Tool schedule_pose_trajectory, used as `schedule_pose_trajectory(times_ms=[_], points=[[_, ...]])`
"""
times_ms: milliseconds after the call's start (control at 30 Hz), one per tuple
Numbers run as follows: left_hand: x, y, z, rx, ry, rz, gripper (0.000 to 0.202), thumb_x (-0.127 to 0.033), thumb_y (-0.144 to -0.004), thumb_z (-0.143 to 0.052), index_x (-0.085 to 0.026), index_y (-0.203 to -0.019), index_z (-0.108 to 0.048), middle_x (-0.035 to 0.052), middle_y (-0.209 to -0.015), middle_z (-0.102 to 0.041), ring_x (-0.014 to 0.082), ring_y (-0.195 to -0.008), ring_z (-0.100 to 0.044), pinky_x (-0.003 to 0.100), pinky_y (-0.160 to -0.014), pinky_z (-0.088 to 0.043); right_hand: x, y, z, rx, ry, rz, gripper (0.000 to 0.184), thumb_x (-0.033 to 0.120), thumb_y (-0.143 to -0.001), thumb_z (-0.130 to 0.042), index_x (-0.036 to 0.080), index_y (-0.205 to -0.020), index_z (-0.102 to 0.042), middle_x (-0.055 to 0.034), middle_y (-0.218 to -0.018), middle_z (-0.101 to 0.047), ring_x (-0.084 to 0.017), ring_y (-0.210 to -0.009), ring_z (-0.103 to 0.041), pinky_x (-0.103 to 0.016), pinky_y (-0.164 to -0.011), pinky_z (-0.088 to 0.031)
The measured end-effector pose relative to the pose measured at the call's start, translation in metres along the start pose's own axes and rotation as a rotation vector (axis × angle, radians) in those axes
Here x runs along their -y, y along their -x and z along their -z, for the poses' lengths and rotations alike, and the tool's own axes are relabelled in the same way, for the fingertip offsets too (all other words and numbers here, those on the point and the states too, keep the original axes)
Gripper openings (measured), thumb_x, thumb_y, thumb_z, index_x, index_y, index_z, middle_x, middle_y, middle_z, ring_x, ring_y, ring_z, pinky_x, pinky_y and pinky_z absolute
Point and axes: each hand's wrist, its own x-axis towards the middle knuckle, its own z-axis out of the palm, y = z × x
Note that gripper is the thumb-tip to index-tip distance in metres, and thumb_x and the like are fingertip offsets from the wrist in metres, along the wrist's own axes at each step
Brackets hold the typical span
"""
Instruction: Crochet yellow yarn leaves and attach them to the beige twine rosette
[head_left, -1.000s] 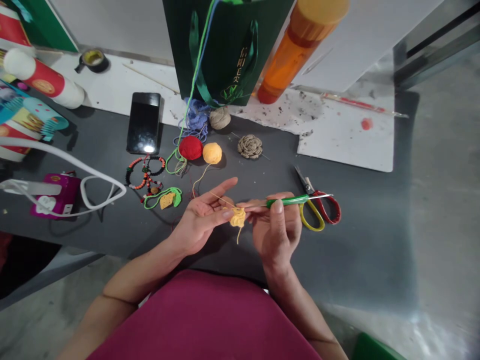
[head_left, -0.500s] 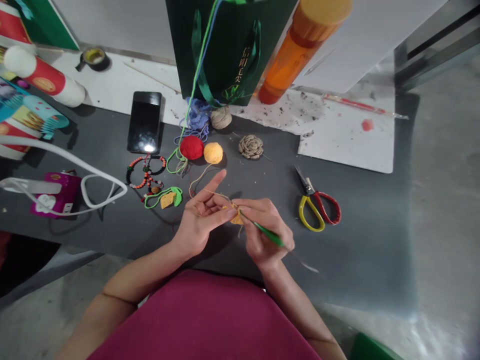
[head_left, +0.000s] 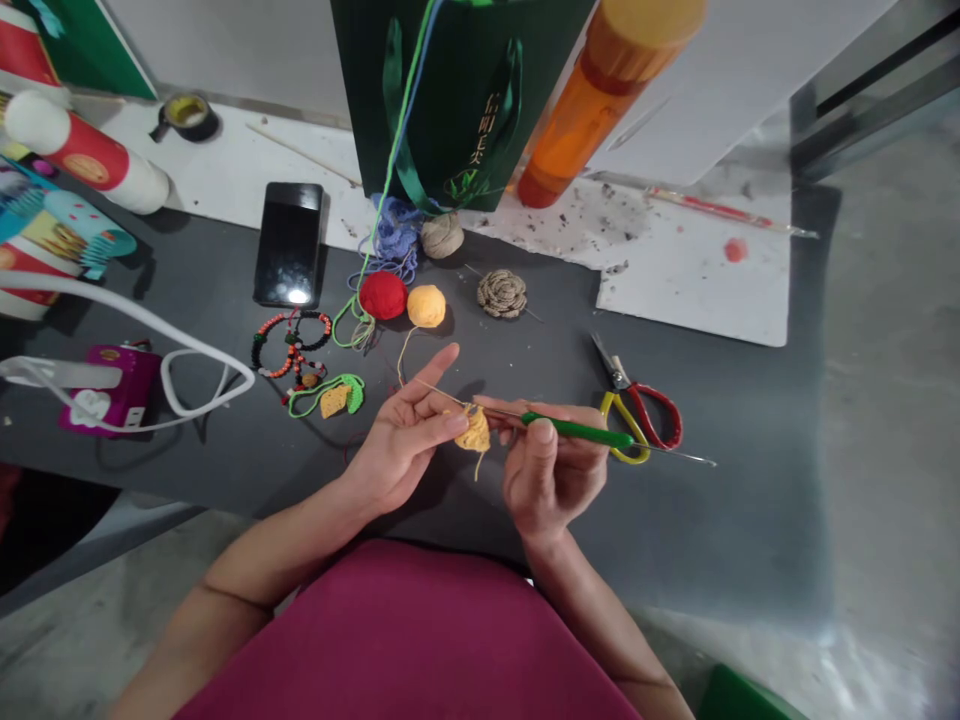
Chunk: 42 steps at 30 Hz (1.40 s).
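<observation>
the person's left hand [head_left: 401,430] lies palm up with its fingers spread apart, the forefinger raised and a strand of yellow yarn [head_left: 431,392] running across it. its fingertips touch a small yellow crochet piece [head_left: 474,432], which sits between the two hands above the table [head_left: 712,530], though i cannot tell if that grip is clamped on it. the right hand [head_left: 551,470] is closed firmly around a green crochet hook [head_left: 577,431], thumb on top, with the thin end reaching the piece. just beside that hand lie scissors [head_left: 637,425] with yellow and red handles. farther off on the table are an orange yarn ball [head_left: 426,306], a red yarn ball [head_left: 383,295], a phone [head_left: 288,244], a bead bracelet [head_left: 291,345] and a green paper bag [head_left: 450,100].
</observation>
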Motion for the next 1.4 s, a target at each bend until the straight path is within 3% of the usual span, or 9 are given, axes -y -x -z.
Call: schedule_pose_trajectory(times_ms=[167,367,533,667,867,933,1167,1400], points=[[-0.001,-0.001,0.001,-0.007,0.003,0.002,0.06,-0.016,-0.066,-0.092,-0.022,-0.122,-0.073,-0.0074,-0.068,-0.069,0.0073,-0.068,-0.064,0.023,-0.075,-0.049,0.003,-0.003,0.001,0.061,-0.048,-0.082,0.006,0.033,-0.101,-0.055,0.028,-0.101,-0.059,0.0015,-0.085,-0.072,-0.013,-0.057,-0.067,-0.029,-0.052,-0.052],[0.002,-0.002,0.005,0.031,-0.028,-0.001,0.05,-0.02,-0.07,-0.089,-0.023,-0.118,-0.076,-0.0053,-0.074,-0.068,0.0088,-0.072,-0.063,0.027,-0.082,-0.05,-0.001,-0.006,0.0,0.1,-0.195,-0.239,0.015,0.042,-0.102,-0.051,0.029,-0.096,-0.054,0.0037,-0.067,-0.068,-0.016,-0.053,-0.068,-0.029,-0.048,-0.051],[0.007,0.001,0.004,0.059,-0.106,-0.044,0.053,-0.021,-0.071,-0.09,-0.027,-0.121,-0.075,-0.0044,-0.076,-0.068,0.0101,-0.075,-0.065,0.027,-0.081,-0.051,-0.005,-0.002,-0.001,0.172,-0.244,-0.237,0.009,0.037,-0.097,-0.062,0.028,-0.096,-0.062,0.0005,-0.081,-0.075,-0.019,-0.073,-0.075,-0.032,-0.06,-0.058],[0.008,0.002,0.004,0.045,-0.136,-0.096,0.05,-0.023,-0.071,-0.09,-0.027,-0.12,-0.077,-0.0042,-0.079,-0.068,0.0105,-0.077,-0.066,0.027,-0.079,-0.053,-0.001,-0.004,-0.001,0.2,-0.273,-0.153,0.008,0.026,-0.098,-0.061,0.028,-0.1,-0.069,0.0008,-0.085,-0.077,-0.017,-0.075,-0.075,-0.031,-0.061,-0.057],[0.006,0.0,0.003,-0.02,-0.119,-0.141,0.066,-0.017,-0.068,-0.092,-0.026,-0.13,-0.071,-0.0068,-0.071,-0.07,0.007,-0.066,-0.063,0.021,-0.069,-0.051,0.001,-0.011,0.001,0.3,0.009,0.262,0.028,0.011,-0.091,-0.068,0.029,-0.112,-0.074,-0.0028,-0.101,-0.082,-0.02,-0.086,-0.077,-0.037,-0.073,-0.06],[0.005,0.0,0.001,-0.023,-0.087,-0.113,0.07,-0.016,-0.067,-0.092,-0.024,-0.132,-0.069,-0.0078,-0.067,-0.069,0.0064,-0.062,-0.062,0.021,-0.067,-0.05,0.0,-0.01,0.001,0.29,0.066,0.317,0.032,0.01,-0.089,-0.071,0.031,-0.112,-0.075,-0.0025,-0.104,-0.082,-0.02,-0.085,-0.077,-0.037,-0.072,-0.061],[0.003,0.001,0.001,-0.004,-0.003,-0.014,0.074,-0.012,-0.068,-0.089,-0.023,-0.137,-0.064,-0.0084,-0.066,-0.071,0.0073,-0.063,-0.064,0.023,-0.07,-0.05,0.0,-0.005,-0.006,0.202,-0.225,0.028,0.016,0.02,-0.094,-0.068,0.03,-0.103,-0.075,0.0011,-0.087,-0.081,-0.019,-0.081,-0.077,-0.036,-0.073,-0.06],[0.002,0.0,0.003,-0.007,-0.023,-0.022,0.088,-0.016,-0.068,-0.09,-0.022,-0.148,-0.054,-0.0104,-0.062,-0.066,0.0094,-0.064,-0.065,0.027,-0.076,-0.052,-0.004,0.0,0.003,0.061,-0.005,0.003,0.006,0.028,-0.098,-0.061,0.026,-0.099,-0.067,0.0025,-0.083,-0.069,-0.012,-0.059,-0.065,-0.03,-0.059,-0.055]])
